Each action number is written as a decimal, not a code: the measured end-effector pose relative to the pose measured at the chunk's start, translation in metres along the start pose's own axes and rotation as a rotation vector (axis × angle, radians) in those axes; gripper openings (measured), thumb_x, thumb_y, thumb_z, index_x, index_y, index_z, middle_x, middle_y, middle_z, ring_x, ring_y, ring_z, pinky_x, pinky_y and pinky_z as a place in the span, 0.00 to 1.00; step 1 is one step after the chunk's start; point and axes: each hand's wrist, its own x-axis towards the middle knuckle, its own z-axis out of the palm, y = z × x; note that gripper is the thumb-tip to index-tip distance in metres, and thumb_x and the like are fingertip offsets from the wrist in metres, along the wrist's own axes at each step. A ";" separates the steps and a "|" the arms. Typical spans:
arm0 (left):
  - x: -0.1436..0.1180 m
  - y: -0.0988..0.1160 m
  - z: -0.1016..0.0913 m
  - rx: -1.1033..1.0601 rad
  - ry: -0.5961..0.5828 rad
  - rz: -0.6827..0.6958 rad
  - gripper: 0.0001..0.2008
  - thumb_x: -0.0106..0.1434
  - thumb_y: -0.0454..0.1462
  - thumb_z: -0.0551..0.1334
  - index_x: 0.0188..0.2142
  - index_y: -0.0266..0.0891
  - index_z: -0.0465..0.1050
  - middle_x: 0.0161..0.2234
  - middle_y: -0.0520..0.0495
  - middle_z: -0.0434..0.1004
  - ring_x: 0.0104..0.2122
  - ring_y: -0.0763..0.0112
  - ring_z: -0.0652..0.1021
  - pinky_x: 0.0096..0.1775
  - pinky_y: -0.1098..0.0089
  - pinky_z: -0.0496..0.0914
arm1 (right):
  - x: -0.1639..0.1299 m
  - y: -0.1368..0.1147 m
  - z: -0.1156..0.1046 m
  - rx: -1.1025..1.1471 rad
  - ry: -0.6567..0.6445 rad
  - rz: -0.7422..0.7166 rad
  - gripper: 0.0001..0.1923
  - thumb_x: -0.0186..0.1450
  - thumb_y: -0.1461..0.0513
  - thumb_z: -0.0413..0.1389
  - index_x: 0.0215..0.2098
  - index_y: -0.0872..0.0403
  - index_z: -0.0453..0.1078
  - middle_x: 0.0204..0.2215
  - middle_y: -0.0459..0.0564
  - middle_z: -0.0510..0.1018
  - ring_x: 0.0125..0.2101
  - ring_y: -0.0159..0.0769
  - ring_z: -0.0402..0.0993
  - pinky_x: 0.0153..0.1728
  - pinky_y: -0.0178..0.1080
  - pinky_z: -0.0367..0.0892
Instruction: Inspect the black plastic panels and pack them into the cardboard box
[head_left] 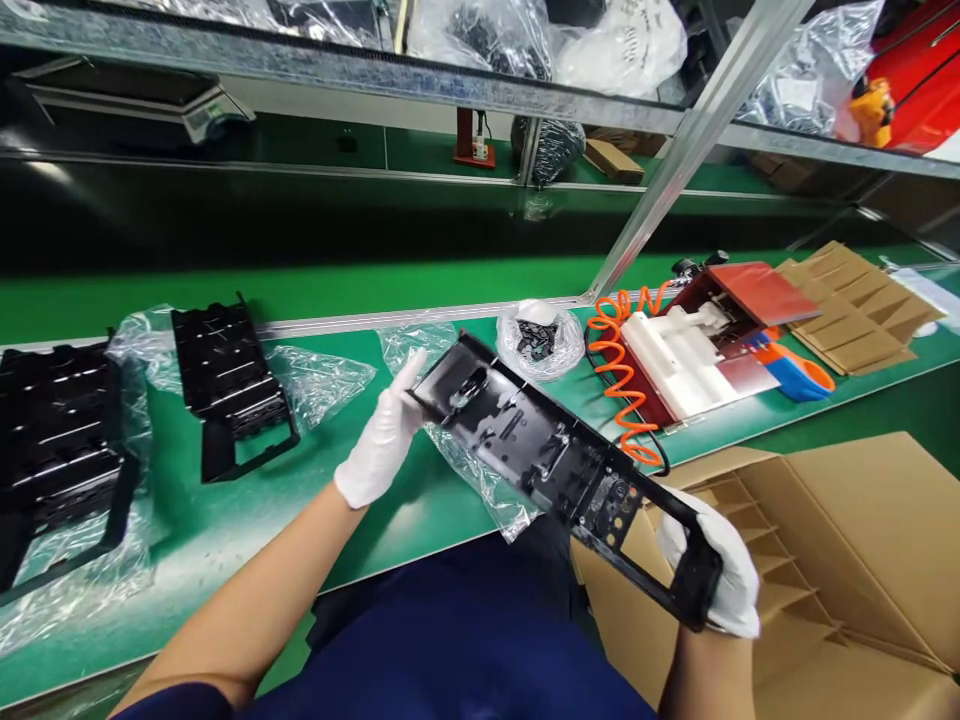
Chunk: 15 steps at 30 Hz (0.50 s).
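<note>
A: Grip, item one. The left hand (382, 435), in a white glove, pinches the far end of the long black plastic frame (540, 450) with its fingers closed on the edge. The right hand (716, 575), gloved too, is wrapped around the near end, at the open rectangular loop. Both hands are closed on the frame.

B: Location of the frame?

A: It is held clear of the green bench (360, 300), slanting from upper left to lower right above the bench's near edge. Its ribbed inner face is turned up.

B: Items about it?

A: A loose clear plastic bag (480, 480) lies directly beneath the frame. Left of the frame, a second black part (229, 385) rests on another bag. Behind it is a small bag of parts (540, 340). To the right of the frame's far end are an orange coiled hose (622, 370) and a red-and-white fixture (705, 340). Under the frame's near end is a cardboard box with dividers (810, 560).

B: Step in hand?

A: By my judgement, inspection or handling of an unbagged frame. A slot in the divided box looks the likely place for it. That would call for turning the frame on edge and lining it up with a slot.
</note>
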 end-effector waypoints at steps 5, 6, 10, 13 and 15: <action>-0.029 0.024 0.005 -0.023 0.151 0.110 0.36 0.58 0.62 0.58 0.57 0.43 0.72 0.56 0.43 0.74 0.61 0.48 0.66 0.63 0.50 0.59 | 0.001 0.003 0.003 0.045 0.043 0.015 0.13 0.52 0.55 0.66 0.35 0.51 0.81 0.36 0.53 0.83 0.36 0.40 0.80 0.30 0.31 0.76; -0.033 0.026 0.004 -0.015 0.168 0.120 0.35 0.59 0.61 0.59 0.57 0.42 0.72 0.56 0.43 0.73 0.61 0.49 0.66 0.64 0.51 0.58 | 0.003 0.003 0.005 0.045 0.046 0.008 0.14 0.51 0.54 0.66 0.34 0.51 0.81 0.36 0.53 0.83 0.34 0.39 0.80 0.29 0.30 0.76; -0.046 0.027 -0.004 0.001 0.210 0.110 0.33 0.59 0.60 0.60 0.56 0.43 0.72 0.57 0.44 0.73 0.61 0.50 0.66 0.64 0.52 0.58 | 0.008 0.003 0.013 0.076 0.091 0.022 0.14 0.50 0.53 0.67 0.32 0.51 0.81 0.32 0.52 0.83 0.31 0.38 0.80 0.30 0.31 0.77; -0.050 0.027 -0.008 0.010 0.205 0.106 0.29 0.63 0.57 0.58 0.57 0.45 0.72 0.57 0.46 0.73 0.61 0.51 0.67 0.64 0.53 0.59 | 0.012 0.004 0.016 0.105 0.143 0.087 0.15 0.48 0.53 0.68 0.31 0.52 0.81 0.30 0.51 0.83 0.27 0.37 0.79 0.28 0.31 0.76; -0.052 0.026 -0.009 0.030 0.195 0.116 0.26 0.66 0.54 0.56 0.58 0.47 0.71 0.58 0.48 0.72 0.61 0.53 0.66 0.65 0.53 0.57 | 0.014 0.003 0.018 0.129 0.155 0.129 0.17 0.46 0.53 0.68 0.31 0.53 0.81 0.28 0.51 0.82 0.23 0.36 0.77 0.25 0.32 0.75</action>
